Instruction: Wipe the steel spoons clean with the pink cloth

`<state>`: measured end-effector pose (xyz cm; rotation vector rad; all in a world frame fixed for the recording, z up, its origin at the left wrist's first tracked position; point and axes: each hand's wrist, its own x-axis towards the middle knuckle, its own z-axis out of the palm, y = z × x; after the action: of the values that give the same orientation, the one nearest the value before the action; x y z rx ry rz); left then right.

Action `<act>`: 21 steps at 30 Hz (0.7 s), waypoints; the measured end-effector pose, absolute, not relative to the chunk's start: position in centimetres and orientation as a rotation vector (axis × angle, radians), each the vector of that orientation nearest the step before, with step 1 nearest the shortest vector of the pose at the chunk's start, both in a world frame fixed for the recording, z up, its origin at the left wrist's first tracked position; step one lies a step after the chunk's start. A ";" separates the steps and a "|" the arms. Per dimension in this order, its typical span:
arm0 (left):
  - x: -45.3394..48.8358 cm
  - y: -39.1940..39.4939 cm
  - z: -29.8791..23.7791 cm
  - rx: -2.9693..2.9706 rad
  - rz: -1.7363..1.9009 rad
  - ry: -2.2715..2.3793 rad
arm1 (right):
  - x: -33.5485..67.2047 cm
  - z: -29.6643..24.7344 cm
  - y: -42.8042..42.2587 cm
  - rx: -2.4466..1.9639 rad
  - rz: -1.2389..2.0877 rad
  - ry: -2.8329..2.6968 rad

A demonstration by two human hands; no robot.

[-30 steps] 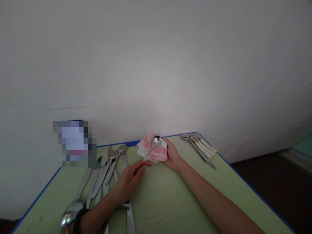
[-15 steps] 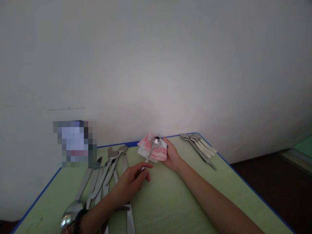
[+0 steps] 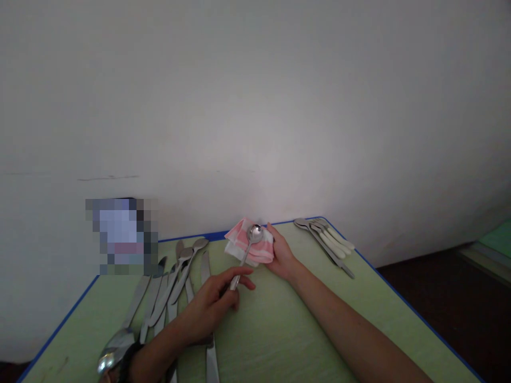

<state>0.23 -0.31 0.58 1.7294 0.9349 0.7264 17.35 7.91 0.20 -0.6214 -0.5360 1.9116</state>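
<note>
A metal spoon [image 3: 254, 234] has its handle in the fingers of my left hand [image 3: 221, 298]. Its round bowl lies against a pink and white cloth [image 3: 239, 242]. My right hand [image 3: 282, 252] is closed on the cloth from the right side, and some of its fingers are hidden behind the fabric. Beneath and to the left of my left forearm lies a loose pile of metal knives and spoons [image 3: 175, 282]. Right of my right hand, cream-handled forks [image 3: 337, 242] lie beside another spoon [image 3: 302, 224] and a long metal piece of cutlery.
The green table [image 3: 279, 330] has a blue edge and stands against a pale wall [image 3: 255, 117]. A blurred-out upright object [image 3: 122, 234] stands at the back left. A large shiny spoon [image 3: 115, 346] lies near my left wrist. Dark floor shows at right.
My left fingers have shifted on the spoon's handle, so more of the handle's end shows between them. The spoon's bowl and my right hand with the cloth have barely moved.
</note>
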 end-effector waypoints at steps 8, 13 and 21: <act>-0.7 -0.6 0.7 1.881 0.693 0.710 | 17.4 0.1 8.0 -0.634 1.932 -0.528; -0.8 -0.7 1.0 1.983 0.603 0.663 | 17.4 -0.1 8.1 -0.638 1.928 -0.541; -0.8 -0.8 1.0 2.115 0.533 0.740 | 17.5 0.1 7.9 -0.646 1.947 -0.522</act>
<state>-0.81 -0.80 1.04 2.1150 0.7405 0.5328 17.47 7.90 0.05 -0.6464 -0.5223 1.9474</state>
